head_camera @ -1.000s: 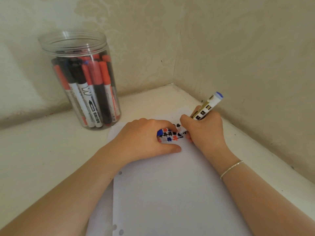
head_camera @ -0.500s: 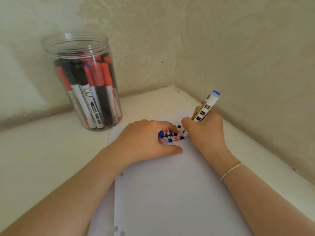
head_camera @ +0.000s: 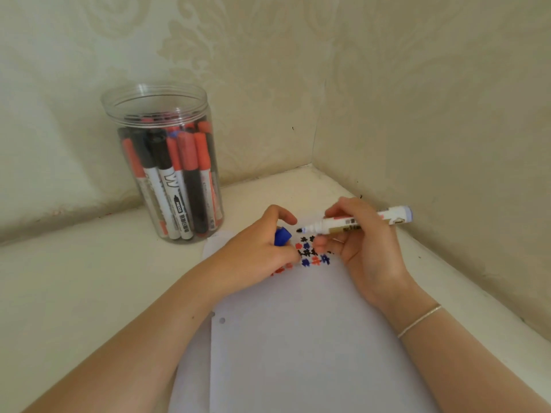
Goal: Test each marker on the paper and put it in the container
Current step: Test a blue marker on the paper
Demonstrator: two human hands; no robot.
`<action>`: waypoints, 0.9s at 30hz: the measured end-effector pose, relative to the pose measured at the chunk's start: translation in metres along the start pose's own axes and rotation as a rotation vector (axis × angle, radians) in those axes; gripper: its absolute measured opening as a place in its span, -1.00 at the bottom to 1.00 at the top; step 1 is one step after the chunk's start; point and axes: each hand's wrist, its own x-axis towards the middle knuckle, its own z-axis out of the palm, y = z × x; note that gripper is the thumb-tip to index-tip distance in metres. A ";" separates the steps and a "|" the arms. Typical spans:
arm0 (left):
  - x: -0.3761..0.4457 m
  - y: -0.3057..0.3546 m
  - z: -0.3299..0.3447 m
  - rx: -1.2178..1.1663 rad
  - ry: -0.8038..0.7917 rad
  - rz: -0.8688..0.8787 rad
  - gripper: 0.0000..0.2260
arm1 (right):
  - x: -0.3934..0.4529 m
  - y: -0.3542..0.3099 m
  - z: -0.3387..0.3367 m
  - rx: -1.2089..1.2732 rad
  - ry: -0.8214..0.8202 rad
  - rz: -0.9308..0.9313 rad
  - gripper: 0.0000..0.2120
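My right hand [head_camera: 368, 248] grips a white marker with a blue end [head_camera: 390, 216], lying nearly level above the paper, its bare tip pointing left. My left hand [head_camera: 259, 251] holds the blue cap [head_camera: 282, 236] in curled fingers, a short gap from the tip. The white paper [head_camera: 298, 338] lies on the table under both hands, with small red, blue and black test marks [head_camera: 310, 254] near its far end. A clear plastic jar [head_camera: 167, 162] stands open at the back left, holding several red and black markers.
The pale table [head_camera: 74, 278] sits in a corner. Patterned walls [head_camera: 432, 114] close it off at the back and along the right, close to my right hand. I wear a thin bracelet [head_camera: 419, 320] on my right wrist.
My right hand lifted the marker off the paper and turned it level, tip to the left. My left hand rose from the paper with the blue cap and faces the tip.
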 end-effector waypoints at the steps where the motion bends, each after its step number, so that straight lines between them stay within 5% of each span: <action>1: 0.000 0.000 0.000 -0.001 -0.002 -0.001 -0.65 | 0.000 0.001 0.001 -0.028 0.019 -0.002 -0.81; 8: -0.001 0.000 0.003 0.102 0.001 0.019 -0.72 | 0.000 0.004 0.001 -0.097 0.075 -0.040 -0.77; 14: -0.011 0.007 0.006 0.387 0.083 0.122 -0.85 | -0.001 0.005 0.002 -0.237 -0.046 0.013 -0.79; 23: -0.012 0.010 0.010 0.134 0.067 0.210 -0.81 | 0.000 -0.002 -0.006 -0.191 -0.170 0.028 -0.75; 27: -0.011 0.012 0.008 0.234 0.090 0.187 -0.91 | 0.004 -0.005 -0.010 -0.087 -0.190 0.055 -0.70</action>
